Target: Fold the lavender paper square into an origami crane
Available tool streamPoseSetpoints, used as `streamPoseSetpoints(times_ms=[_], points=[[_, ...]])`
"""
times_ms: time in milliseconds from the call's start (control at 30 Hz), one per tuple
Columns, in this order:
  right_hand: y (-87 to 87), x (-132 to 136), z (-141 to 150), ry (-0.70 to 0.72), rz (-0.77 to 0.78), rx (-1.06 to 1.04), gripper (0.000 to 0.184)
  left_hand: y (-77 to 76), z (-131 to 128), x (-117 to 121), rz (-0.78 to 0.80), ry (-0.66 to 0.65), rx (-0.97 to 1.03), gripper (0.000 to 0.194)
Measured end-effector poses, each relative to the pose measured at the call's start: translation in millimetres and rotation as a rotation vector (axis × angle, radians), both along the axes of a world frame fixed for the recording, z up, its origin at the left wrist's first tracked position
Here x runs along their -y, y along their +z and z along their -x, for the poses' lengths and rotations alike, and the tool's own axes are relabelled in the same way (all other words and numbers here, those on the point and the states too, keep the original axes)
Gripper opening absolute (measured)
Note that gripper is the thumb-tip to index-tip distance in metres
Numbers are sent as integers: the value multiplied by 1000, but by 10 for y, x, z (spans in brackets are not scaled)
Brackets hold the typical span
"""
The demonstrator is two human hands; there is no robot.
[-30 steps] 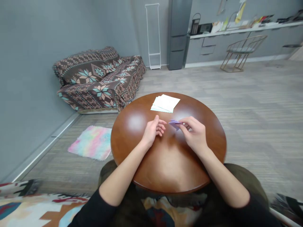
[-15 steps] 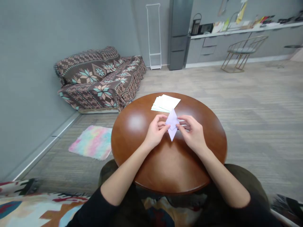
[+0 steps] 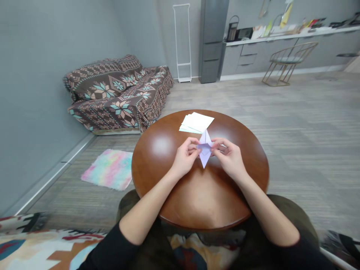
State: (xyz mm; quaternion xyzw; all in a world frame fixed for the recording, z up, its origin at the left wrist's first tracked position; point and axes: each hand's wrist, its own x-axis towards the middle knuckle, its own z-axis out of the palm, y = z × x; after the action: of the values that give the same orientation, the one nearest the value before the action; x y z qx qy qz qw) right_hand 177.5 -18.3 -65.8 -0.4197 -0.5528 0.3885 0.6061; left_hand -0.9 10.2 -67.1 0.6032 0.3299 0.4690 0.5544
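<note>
A folded piece of lavender origami paper (image 3: 205, 149) is held up over the round brown table (image 3: 202, 198). It is diamond-shaped, one point towards me and one away, with an opened flap or pocket across its middle. My left hand (image 3: 185, 154) pinches its left side between thumb and fingers. On the opposite side, my right hand (image 3: 228, 154) grips the right edge in the same way. The fingertips behind the paper are partly hidden. Just beyond it lies a fanned stack of white paper sheets (image 3: 197, 122) on the table.
A sofa (image 3: 120, 93) with a patterned cover stands at the far left, and a fluffy pastel rug (image 3: 109, 169) lies left of the table. Further back are a white rack (image 3: 184, 64), a grey fridge (image 3: 210, 56), a kitchen counter (image 3: 255, 40) and a gold-framed chair (image 3: 287, 60).
My left hand has come in from beside the paper and taken its left side. The paper has turned from edge-on to facing me, and its middle flap has since opened.
</note>
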Motion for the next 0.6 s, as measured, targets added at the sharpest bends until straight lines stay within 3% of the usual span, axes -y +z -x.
streamPoseSetpoints(times_ms=[133, 200, 500, 600], points=[[-17, -12, -12, 28, 34, 4, 3, 10, 0, 3, -41, -9, -6, 14], [-27, -15, -28, 37, 36, 26, 7, 32, 9, 12, -48, 12, -28, 11], [-34, 4, -60, 27, 22, 109, 41, 62, 16, 30, 33, 101, -95, 46], [-27, 3, -49, 24, 33, 124, 47, 34, 26, 2, 12, 128, -148, 49]])
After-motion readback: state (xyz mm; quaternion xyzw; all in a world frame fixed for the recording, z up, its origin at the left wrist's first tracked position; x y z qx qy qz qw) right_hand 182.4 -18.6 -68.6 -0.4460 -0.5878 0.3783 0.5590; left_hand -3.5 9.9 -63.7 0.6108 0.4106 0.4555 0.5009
